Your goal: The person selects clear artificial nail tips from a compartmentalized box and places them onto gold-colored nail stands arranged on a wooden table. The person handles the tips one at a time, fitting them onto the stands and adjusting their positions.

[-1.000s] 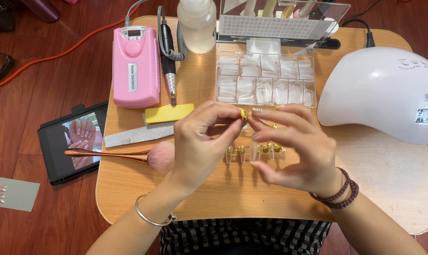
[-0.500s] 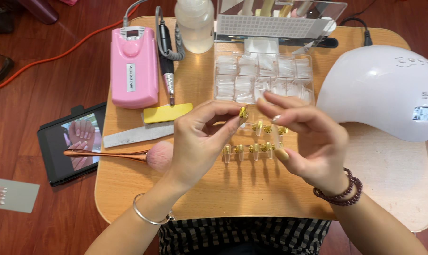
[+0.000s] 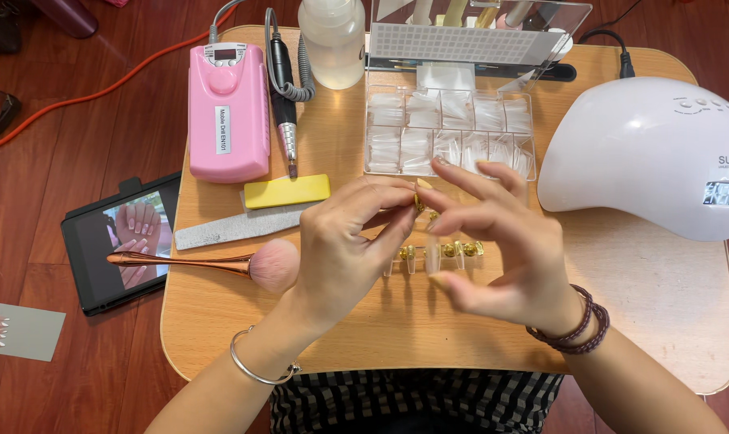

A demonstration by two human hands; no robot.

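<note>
My left hand [image 3: 344, 241] pinches a small gold nail stand [image 3: 419, 201] between thumb and fingertips above the middle of the wooden table [image 3: 654, 297]. My right hand [image 3: 501, 241] is raised right beside it, fingers spread, its index fingertip touching or nearly touching the stand. Whether a nail tip sits on the held stand I cannot tell. Below the hands a row of several gold stands with clear nail tips [image 3: 445, 253] stands on the table. Behind them lies a clear compartment box of false nail tips [image 3: 449, 133].
A white dome nail lamp [image 3: 662, 153] sits at the right. A pink nail drill unit [image 3: 227, 108] with its handpiece [image 3: 285, 112], a yellow buffer block [image 3: 288, 191], a grey file [image 3: 236, 225], a pink brush [image 3: 219, 264], a bottle [image 3: 332, 40] and a tablet [image 3: 119, 241] are left.
My right hand has risen and moved left, its fingers closing in on the gold stand held by my left hand. The left hand stays almost where it was.
</note>
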